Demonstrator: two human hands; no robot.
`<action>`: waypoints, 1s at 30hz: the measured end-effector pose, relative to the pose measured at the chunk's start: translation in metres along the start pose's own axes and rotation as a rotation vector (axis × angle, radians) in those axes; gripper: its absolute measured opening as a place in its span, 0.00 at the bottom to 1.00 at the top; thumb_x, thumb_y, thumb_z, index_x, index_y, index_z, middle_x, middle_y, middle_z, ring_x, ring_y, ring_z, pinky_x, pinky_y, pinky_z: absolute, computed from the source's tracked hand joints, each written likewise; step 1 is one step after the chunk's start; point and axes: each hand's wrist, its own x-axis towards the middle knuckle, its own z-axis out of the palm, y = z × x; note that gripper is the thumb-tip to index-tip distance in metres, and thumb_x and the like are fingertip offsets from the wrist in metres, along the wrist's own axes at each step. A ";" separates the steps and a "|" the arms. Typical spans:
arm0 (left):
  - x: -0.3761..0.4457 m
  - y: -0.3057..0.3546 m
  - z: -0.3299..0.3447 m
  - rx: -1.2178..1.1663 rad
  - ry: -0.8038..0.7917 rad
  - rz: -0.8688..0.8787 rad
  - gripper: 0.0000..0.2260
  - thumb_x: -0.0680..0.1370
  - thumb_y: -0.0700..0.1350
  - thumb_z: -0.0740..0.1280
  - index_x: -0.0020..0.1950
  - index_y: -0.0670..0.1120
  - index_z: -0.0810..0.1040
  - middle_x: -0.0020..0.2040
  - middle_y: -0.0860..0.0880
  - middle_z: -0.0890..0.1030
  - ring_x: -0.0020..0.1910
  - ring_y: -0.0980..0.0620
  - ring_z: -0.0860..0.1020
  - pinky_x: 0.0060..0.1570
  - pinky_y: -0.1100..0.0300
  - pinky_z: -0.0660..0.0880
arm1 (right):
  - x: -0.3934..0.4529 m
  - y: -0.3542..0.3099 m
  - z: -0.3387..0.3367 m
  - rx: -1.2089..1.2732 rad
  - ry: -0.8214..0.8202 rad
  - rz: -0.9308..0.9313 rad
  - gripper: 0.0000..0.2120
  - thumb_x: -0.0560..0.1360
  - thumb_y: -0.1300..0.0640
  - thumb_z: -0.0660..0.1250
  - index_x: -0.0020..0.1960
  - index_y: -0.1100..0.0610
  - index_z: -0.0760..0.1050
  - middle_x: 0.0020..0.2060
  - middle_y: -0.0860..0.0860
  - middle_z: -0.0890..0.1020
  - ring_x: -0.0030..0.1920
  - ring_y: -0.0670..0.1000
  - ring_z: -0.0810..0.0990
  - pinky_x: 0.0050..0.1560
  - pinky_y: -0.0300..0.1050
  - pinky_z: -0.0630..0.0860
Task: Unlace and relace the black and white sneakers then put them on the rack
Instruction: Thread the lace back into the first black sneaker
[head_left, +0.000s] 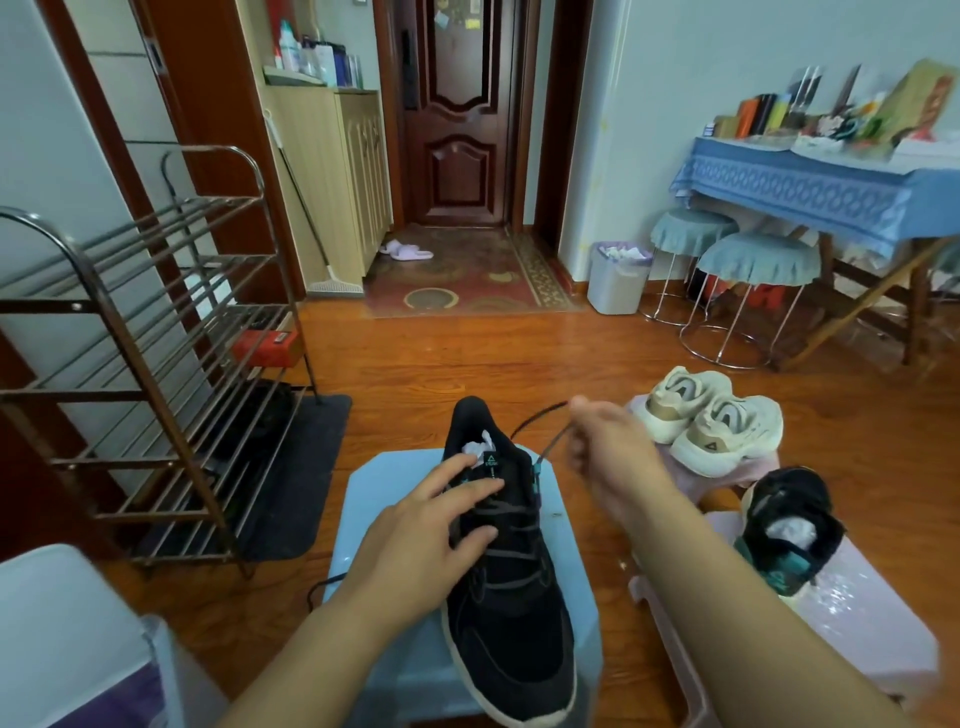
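Head view shows the black sneaker (506, 571) standing on a blue stool (363, 499), steadied by the flat, straight-fingered left hand (431, 535) so the right hand (605, 447), pinching the lace (550, 441), can draw it taut.

Right hand (605, 441) on taut lace (550, 449)

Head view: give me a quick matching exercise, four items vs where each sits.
Items:
1. black sneaker
2. cream sneakers
3. red box
4. slippers

Places:
A. by the far door
B. on the blue stool
C. on the metal rack
D. on the pink stool, right of the hands

Pairs: 1-B, 2-D, 3-C, 4-A
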 end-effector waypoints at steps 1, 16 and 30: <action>0.000 0.000 0.000 -0.007 0.014 0.009 0.22 0.79 0.58 0.68 0.72 0.69 0.68 0.75 0.74 0.57 0.50 0.63 0.79 0.52 0.65 0.74 | 0.007 -0.005 -0.010 0.266 0.097 0.028 0.08 0.83 0.57 0.63 0.46 0.57 0.73 0.29 0.49 0.72 0.31 0.47 0.70 0.32 0.41 0.69; 0.004 0.009 -0.007 -0.181 0.133 -0.239 0.11 0.81 0.59 0.64 0.62 0.67 0.69 0.62 0.64 0.75 0.57 0.59 0.77 0.56 0.52 0.77 | -0.031 0.029 0.010 -0.429 -0.386 0.055 0.15 0.75 0.52 0.74 0.60 0.46 0.76 0.55 0.51 0.83 0.50 0.52 0.86 0.56 0.57 0.82; 0.000 0.027 -0.022 -0.329 0.084 -0.415 0.16 0.79 0.53 0.69 0.65 0.62 0.70 0.58 0.62 0.76 0.54 0.57 0.79 0.47 0.60 0.77 | -0.041 0.033 0.000 -0.494 -0.310 0.005 0.09 0.79 0.55 0.69 0.59 0.50 0.80 0.50 0.51 0.85 0.50 0.50 0.86 0.54 0.53 0.83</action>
